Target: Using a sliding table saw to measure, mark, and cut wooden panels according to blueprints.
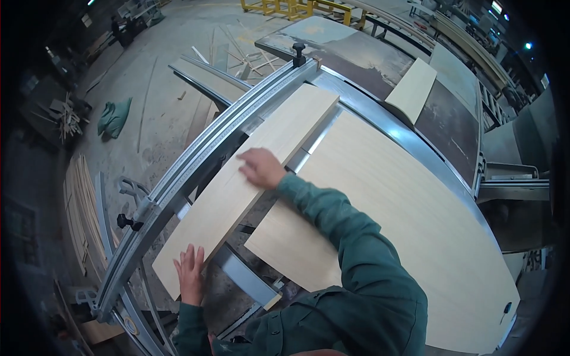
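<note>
A long narrow pale wood panel [261,160] lies against the metal fence [208,148] of a sliding table saw. My left hand [190,273] presses flat on the panel's near end, fingers spread. My right hand [260,167] rests palm down on the panel's middle, fingers toward the fence. A much larger pale panel [404,219] lies on the saw table to the right, beside the narrow one. Both arms wear green sleeves.
A smaller pale offcut [412,89] lies on the dark saw table [368,62] at the back. Black clamp knobs [298,52] stand on the fence. Wood strips [80,207] are stacked on the floor at left, near a green bag [113,117]. Yellow frames [291,7] stand far behind.
</note>
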`<state>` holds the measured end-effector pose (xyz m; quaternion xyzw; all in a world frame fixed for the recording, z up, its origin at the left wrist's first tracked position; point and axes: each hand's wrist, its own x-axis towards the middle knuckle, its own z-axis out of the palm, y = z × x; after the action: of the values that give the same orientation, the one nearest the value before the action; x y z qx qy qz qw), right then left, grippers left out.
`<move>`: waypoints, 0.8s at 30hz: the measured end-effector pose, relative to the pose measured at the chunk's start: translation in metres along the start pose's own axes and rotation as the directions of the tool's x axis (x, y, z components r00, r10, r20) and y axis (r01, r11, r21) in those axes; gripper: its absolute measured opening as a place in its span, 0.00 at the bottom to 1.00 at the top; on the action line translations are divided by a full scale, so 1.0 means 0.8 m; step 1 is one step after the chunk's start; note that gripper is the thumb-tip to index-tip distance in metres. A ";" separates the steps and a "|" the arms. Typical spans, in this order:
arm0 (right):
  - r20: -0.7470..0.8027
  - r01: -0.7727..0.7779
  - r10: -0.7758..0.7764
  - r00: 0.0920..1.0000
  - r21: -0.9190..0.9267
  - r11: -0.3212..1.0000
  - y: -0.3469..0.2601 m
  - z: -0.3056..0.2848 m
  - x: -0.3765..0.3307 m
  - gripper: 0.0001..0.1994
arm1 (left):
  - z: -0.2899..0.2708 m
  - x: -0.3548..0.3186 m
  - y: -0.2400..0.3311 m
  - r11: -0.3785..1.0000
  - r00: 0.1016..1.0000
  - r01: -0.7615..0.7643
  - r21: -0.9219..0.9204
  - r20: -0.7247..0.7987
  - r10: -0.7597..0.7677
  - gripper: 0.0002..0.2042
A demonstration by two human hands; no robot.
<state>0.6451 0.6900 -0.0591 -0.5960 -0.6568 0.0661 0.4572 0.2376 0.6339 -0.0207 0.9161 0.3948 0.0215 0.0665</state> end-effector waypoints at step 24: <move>0.388 -0.602 -0.894 0.223 0.777 0.186 -0.658 0.366 -0.077 0.15 | -0.057 -0.339 -0.313 0.329 0.970 0.213 -0.920 0.157 -0.188 0.19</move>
<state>0.0577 0.6241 0.0737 0.1388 -0.6402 0.7284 0.2009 -0.1334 0.6117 -0.0066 0.6609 0.4215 0.2229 0.5795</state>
